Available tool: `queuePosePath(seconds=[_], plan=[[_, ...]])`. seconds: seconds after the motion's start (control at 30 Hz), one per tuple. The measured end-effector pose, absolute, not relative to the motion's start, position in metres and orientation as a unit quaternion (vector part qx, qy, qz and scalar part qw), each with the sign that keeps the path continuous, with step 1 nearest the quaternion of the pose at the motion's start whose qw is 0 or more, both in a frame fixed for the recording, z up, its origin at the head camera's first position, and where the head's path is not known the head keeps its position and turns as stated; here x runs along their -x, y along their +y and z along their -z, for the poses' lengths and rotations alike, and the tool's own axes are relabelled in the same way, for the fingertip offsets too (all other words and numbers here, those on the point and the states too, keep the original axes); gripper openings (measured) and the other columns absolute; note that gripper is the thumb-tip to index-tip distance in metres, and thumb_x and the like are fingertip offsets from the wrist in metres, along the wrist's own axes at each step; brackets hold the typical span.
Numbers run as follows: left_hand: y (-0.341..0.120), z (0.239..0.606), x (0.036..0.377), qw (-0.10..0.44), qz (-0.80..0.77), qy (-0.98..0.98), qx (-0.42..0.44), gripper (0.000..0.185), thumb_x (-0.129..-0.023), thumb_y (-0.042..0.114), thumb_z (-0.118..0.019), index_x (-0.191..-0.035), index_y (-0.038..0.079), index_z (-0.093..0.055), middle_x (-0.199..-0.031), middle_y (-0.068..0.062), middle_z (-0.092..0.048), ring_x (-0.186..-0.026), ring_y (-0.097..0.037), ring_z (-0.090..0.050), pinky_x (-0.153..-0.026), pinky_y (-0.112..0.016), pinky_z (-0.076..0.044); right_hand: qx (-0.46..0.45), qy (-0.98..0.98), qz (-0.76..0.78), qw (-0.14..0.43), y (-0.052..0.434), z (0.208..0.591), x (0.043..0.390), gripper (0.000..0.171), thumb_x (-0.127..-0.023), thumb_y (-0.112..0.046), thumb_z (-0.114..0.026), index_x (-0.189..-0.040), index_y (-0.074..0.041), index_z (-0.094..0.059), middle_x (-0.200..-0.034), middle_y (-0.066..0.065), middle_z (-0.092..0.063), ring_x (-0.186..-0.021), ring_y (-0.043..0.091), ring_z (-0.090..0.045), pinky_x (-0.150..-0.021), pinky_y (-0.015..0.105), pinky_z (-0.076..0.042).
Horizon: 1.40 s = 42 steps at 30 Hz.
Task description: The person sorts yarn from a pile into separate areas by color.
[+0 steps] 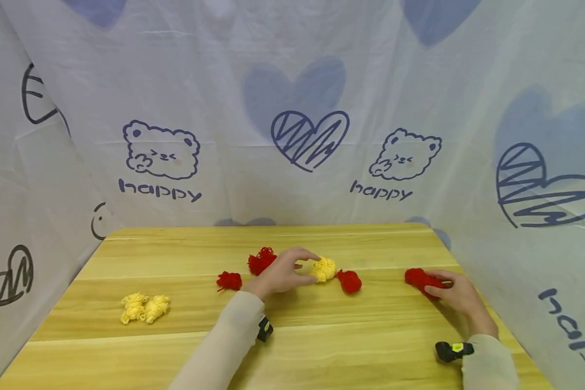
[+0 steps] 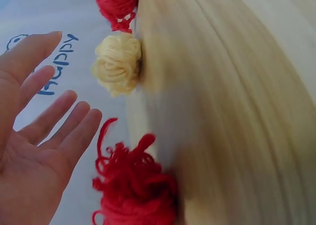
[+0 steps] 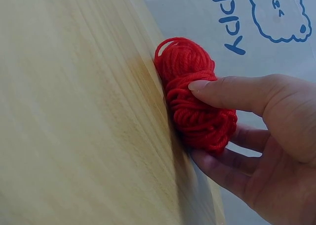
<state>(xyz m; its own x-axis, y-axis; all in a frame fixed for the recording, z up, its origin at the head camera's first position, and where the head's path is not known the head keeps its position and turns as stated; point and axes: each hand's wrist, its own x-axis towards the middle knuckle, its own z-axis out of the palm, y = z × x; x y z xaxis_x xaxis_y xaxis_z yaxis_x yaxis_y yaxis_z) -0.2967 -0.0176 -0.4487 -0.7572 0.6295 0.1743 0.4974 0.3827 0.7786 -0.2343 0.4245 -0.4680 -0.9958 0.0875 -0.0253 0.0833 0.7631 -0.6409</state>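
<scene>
My right hand (image 1: 455, 295) pinches a bundle of red yarn (image 3: 197, 101) at the table's right side, thumb on top and fingers along its far side. In the right wrist view the bundle sits right at the tabletop. My left hand (image 1: 285, 273) reaches over the middle of the table, thumb and fingers spread and holding nothing. Just beyond its fingertips lies a yellow yarn ball (image 1: 325, 270), apart from the fingers in the left wrist view. Next to that ball is a small red yarn ball (image 1: 350, 281). A frayed red yarn clump (image 2: 138, 190) lies close beside the left hand, partly hidden in the head view.
A smaller red yarn piece (image 1: 229, 280) lies left of the left wrist. Two yellow yarn bundles (image 1: 145, 308) lie side by side at the table's left. The wooden table (image 1: 322, 346) is enclosed by a printed white curtain (image 1: 234, 162) at the back and sides.
</scene>
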Motion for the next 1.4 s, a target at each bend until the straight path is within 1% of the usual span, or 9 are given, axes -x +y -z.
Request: queuePosePath(seconds=[0.2, 0.33, 0.57, 0.67, 0.9, 1.1, 1.17, 1.27, 1.4], plan=[[-0.008, 0.455, 0.3, 0.08, -0.444, 0.83, -0.327, 0.045, -0.092, 0.015, -0.078, -0.134, 0.003, -0.065, -0.141, -0.014, -0.06, -0.136, -0.04, -0.052, -0.111, -0.052, -0.051, 0.04, -0.939, -0.342, 0.003, 0.425, 0.469, 0.234, 0.053, -0.096, -0.025, -0.074, -0.14, 0.002, -0.06, -0.142, 0.038, -0.053, -0.115, 0.046, -0.06, -0.074, 0.023, -0.053], [-0.001, 0.463, 0.305, 0.076, -0.441, 0.833, -0.325, 0.044, -0.091, 0.013, -0.079, -0.132, 0.003, -0.067, -0.138, -0.014, -0.061, -0.134, -0.037, -0.054, -0.11, -0.051, -0.053, 0.04, -0.938, -0.343, 0.004, 0.424, 0.469, 0.234, 0.052, -0.096, -0.024, -0.074, -0.14, 0.001, -0.06, -0.141, 0.037, -0.054, -0.114, 0.045, -0.061, -0.072, 0.022, -0.053], [0.008, 0.472, 0.308, 0.068, -0.41, 0.855, -0.312, 0.039, -0.091, 0.016, -0.079, -0.129, 0.01, -0.071, -0.134, -0.011, -0.063, -0.126, -0.03, -0.058, -0.107, -0.047, -0.054, 0.04, -0.937, -0.347, 0.008, 0.422, 0.469, 0.234, 0.052, -0.096, -0.022, -0.074, -0.14, 0.002, -0.06, -0.141, 0.038, -0.054, -0.115, 0.047, -0.06, -0.073, 0.023, -0.054], [0.012, 0.473, 0.307, 0.066, -0.406, 0.858, -0.307, 0.038, -0.09, 0.014, -0.079, -0.127, 0.011, -0.072, -0.132, -0.011, -0.063, -0.121, -0.028, -0.058, -0.104, -0.045, -0.054, 0.045, -0.938, -0.344, 0.007, 0.421, 0.469, 0.234, 0.052, -0.096, -0.022, -0.074, -0.141, 0.001, -0.06, -0.141, 0.037, -0.054, -0.115, 0.046, -0.06, -0.074, 0.023, -0.054], [0.02, 0.476, 0.306, 0.056, -0.415, 0.861, -0.288, 0.033, -0.089, 0.008, -0.08, -0.122, 0.009, -0.075, -0.128, -0.013, -0.065, -0.113, -0.027, -0.059, -0.102, -0.044, -0.054, 0.042, -0.939, -0.341, 0.011, 0.421, 0.468, 0.234, 0.052, -0.095, -0.022, -0.075, -0.14, 0.001, -0.06, -0.14, 0.038, -0.055, -0.114, 0.046, -0.061, -0.075, 0.025, -0.053], [0.021, 0.474, 0.303, 0.051, -0.445, 0.852, -0.271, 0.025, -0.09, 0.007, -0.078, -0.116, 0.008, -0.077, -0.125, -0.013, -0.066, -0.116, -0.03, -0.061, -0.1, -0.044, -0.058, 0.047, -0.938, -0.344, 0.01, 0.421, 0.469, 0.234, 0.052, -0.095, -0.022, -0.075, -0.14, 0.001, -0.061, -0.141, 0.037, -0.054, -0.115, 0.047, -0.061, -0.077, 0.025, -0.053], [0.02, 0.471, 0.3, 0.043, -0.465, 0.842, -0.272, 0.023, -0.091, 0.007, -0.077, -0.113, 0.007, -0.077, -0.123, -0.012, -0.067, -0.116, -0.029, -0.061, -0.099, -0.042, -0.06, 0.049, -0.937, -0.345, 0.009, 0.421, 0.469, 0.234, 0.052, -0.096, -0.022, -0.074, -0.14, 0.001, -0.06, -0.141, 0.037, -0.054, -0.115, 0.047, -0.061, -0.076, 0.025, -0.052], [0.017, 0.467, 0.297, 0.031, -0.492, 0.824, -0.28, 0.02, -0.091, 0.005, -0.076, -0.111, 0.006, -0.077, -0.12, -0.011, -0.067, -0.115, -0.027, -0.062, -0.094, -0.035, -0.062, 0.052, -0.935, -0.351, 0.006, 0.421, 0.467, 0.234, 0.053, -0.096, -0.022, -0.074, -0.141, 0.002, -0.059, -0.141, 0.037, -0.054, -0.114, 0.047, -0.061, -0.073, 0.024, -0.053], [0.012, 0.461, 0.291, 0.027, -0.528, 0.799, -0.288, 0.02, -0.09, 0.004, -0.076, -0.11, 0.007, -0.077, -0.12, -0.01, -0.066, -0.113, -0.025, -0.064, -0.091, -0.027, -0.062, 0.053, -0.933, -0.357, 0.001, 0.423, 0.467, 0.234, 0.053, -0.096, -0.022, -0.074, -0.141, 0.003, -0.059, -0.14, 0.038, -0.053, -0.113, 0.046, -0.061, -0.071, 0.023, -0.055]])
